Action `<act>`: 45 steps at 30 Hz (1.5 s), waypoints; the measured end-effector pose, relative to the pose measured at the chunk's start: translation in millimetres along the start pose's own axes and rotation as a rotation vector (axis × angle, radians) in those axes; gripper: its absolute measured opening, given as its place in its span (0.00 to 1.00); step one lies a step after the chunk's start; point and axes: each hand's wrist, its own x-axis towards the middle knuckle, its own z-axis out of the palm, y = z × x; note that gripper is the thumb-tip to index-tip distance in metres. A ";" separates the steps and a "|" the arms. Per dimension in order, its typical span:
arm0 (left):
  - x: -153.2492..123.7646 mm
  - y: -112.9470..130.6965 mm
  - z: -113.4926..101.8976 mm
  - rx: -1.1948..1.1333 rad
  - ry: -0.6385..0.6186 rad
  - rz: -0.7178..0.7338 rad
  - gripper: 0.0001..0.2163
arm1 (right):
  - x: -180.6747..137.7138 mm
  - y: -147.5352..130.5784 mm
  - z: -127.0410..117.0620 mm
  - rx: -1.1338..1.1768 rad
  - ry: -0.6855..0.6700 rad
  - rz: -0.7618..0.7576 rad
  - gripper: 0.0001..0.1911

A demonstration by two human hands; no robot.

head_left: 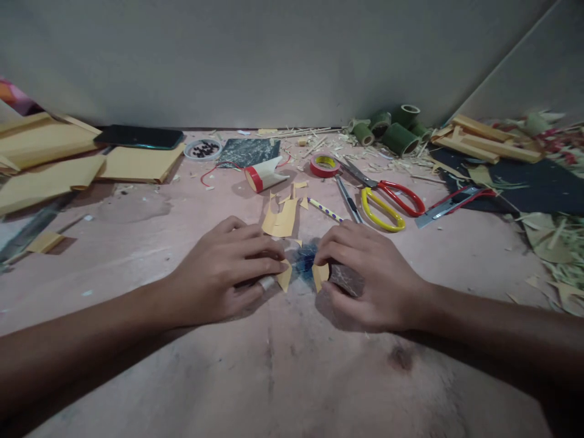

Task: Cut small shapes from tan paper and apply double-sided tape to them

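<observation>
"What is at our left hand (223, 267)?"

"Half-curled fingers, tips touching a small yellow paper piece (286, 277)."

"And rightward?"

"Past the dark-blue patch (305, 261), our right hand (374, 274) curls loosely, fingertips at a second yellow paper piece (320, 277). Whether either hand grips, we cannot tell."

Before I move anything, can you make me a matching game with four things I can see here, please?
Things
1. phone
2. scissors
3. left hand
4. tape roll

Clues
A. red and yellow, with grey blades
B. touching a small yellow paper piece
C. ring-shaped, with a red outside
D. flat and dark, at the back left

Right pairs: 1-D, 2-A, 3-B, 4-C
</observation>
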 end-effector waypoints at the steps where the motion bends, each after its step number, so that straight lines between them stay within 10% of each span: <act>1: 0.1 0.4 0.7 0.009 -0.005 -0.002 0.09 | -0.2 -0.2 0.9 0.004 0.000 -0.008 0.10; 14: 1.2 9.3 6.1 0.045 0.163 0.148 0.13 | 0.1 1.3 7.2 -0.083 0.064 -0.120 0.13; 26: -6.1 11.8 -2.7 0.037 -0.131 0.264 0.16 | -8.5 -2.2 0.9 -0.114 0.125 -0.376 0.11; 45: -7.8 11.3 1.1 0.070 -0.049 0.257 0.14 | -13.5 -1.8 2.3 -0.027 0.029 -0.336 0.15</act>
